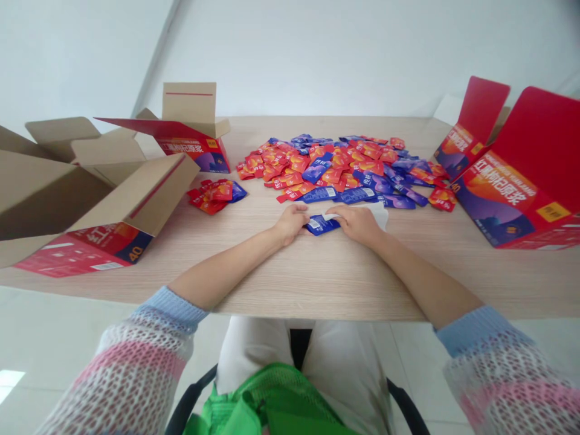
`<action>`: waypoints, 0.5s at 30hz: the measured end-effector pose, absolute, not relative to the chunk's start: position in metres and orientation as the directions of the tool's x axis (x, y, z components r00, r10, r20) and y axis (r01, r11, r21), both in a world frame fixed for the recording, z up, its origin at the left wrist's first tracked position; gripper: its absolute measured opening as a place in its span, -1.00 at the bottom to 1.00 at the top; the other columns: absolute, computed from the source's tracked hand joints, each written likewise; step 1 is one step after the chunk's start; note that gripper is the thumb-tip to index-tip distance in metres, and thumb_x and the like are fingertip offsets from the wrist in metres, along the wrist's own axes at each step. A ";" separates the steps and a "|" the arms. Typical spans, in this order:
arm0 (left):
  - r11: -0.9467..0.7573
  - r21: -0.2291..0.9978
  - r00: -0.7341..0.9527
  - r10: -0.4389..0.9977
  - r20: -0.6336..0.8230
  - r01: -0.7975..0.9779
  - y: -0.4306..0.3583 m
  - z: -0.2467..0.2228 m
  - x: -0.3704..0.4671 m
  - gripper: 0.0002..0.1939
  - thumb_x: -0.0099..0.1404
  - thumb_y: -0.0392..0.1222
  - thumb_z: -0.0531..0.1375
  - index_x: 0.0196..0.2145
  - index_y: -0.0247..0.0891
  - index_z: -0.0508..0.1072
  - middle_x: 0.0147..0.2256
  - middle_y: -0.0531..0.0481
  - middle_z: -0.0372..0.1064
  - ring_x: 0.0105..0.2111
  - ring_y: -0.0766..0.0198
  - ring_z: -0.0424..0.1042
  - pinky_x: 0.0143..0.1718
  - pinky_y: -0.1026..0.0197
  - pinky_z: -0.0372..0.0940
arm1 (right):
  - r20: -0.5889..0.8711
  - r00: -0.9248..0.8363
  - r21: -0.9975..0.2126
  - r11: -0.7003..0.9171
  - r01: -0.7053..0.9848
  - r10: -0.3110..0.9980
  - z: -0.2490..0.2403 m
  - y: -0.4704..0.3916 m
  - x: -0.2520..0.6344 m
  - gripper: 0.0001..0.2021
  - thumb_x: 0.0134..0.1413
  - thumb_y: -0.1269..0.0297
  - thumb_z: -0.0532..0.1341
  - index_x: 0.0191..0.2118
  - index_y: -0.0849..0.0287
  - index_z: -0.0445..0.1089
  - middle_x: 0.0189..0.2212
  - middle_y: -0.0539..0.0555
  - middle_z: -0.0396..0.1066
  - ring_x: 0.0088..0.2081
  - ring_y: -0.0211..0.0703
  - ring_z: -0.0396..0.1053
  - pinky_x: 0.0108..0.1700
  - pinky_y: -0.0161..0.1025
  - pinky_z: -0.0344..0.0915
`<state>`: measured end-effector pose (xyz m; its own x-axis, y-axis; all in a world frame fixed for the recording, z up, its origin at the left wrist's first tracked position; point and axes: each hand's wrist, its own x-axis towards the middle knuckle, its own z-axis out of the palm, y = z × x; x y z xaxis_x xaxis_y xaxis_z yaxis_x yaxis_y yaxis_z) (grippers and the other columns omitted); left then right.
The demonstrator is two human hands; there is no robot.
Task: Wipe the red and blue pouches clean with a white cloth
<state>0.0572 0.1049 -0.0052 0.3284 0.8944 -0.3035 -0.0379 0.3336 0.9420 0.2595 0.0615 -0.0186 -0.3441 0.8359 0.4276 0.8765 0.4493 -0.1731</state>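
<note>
In the head view, the left hand (292, 225) is grasping a blue packet (322, 225), seemingly steadying it, while the right hand (359, 225) is holding a white sheet (379, 214) against it. A heap (333, 163) is lying just beyond the grip, limiting forward room; bare bench (290, 281) is stretching nearer, towards its edge.

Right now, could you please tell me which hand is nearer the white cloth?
Right. The right hand holds the white cloth; the left hand, left of it, touches a blue packet.
</note>
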 end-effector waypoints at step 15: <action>0.345 0.938 0.362 0.879 -0.309 -0.038 0.113 -0.008 0.055 -0.56 0.14 -0.61 0.07 -0.03 -0.38 0.30 -0.55 0.12 0.25 -0.61 0.36 0.33 -0.55 0.35 0.30 | 0.397 -0.519 -0.405 0.652 0.641 0.757 -0.012 0.041 0.225 -0.69 0.27 0.34 0.09 0.03 -0.02 0.47 -0.03 -0.04 0.52 -0.02 -0.15 0.47 0.05 -0.21 0.32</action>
<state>0.0549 0.1128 -0.0075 0.3620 0.8795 -0.3089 -0.0378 0.3450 0.9378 0.2250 0.0414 -0.0122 -0.5191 0.7568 0.3972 0.6406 0.6522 -0.4053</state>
